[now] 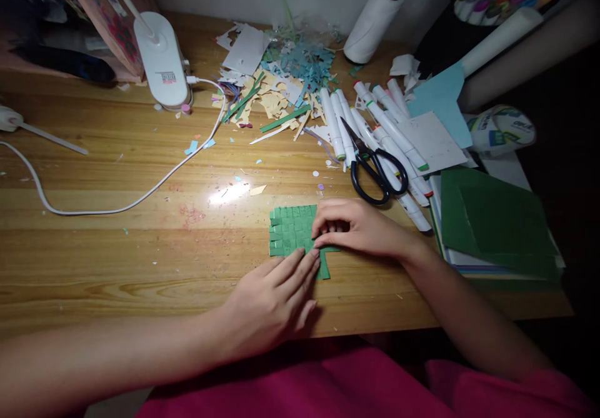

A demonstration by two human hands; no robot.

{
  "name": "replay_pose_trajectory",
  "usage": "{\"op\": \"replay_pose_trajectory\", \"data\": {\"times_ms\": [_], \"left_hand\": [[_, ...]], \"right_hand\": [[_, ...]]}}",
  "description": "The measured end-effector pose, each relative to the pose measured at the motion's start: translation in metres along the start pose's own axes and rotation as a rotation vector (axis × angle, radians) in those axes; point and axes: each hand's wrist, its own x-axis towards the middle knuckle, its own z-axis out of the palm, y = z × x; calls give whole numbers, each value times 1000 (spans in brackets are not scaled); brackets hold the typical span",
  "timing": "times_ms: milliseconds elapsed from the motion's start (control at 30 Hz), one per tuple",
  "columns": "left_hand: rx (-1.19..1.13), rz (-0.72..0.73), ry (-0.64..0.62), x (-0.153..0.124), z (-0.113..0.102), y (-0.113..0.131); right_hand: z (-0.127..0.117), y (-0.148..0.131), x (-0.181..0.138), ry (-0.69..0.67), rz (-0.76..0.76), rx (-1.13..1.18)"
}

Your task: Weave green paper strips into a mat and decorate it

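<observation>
A small mat woven from green paper strips (291, 230) lies flat on the wooden table in the middle of the view. My left hand (276, 293) rests at its lower edge, fingers stretched out and pressing on the paper. Over the right side of the mat, my right hand (360, 227) has its thumb and fingertips pinched together on the green paper. Below the fingertips a loose strip end (324, 267) sticks out past the weave. My right hand hides the mat's right edge, so how the strips end there is unclear.
Black-handled scissors (379, 171) lie on several white markers (398, 134) beyond my right hand. Paper scraps (276, 93) are heaped at the back near a thread spool (374, 23). Green sheets (492, 215) are stacked at right. A white cable (140, 202) from the lamp base (162, 62) crosses the left.
</observation>
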Motion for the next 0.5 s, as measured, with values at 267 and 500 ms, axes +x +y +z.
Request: {"op": "replay_pose_trajectory", "data": {"times_ms": [267,500], "left_hand": [[62,54,56,-1,1,1],[126,94,69,-2,3,1]], "right_hand": [[-6,-5,-1,-62,102,19],[-5,-4,-1,-74,114,21]]}}
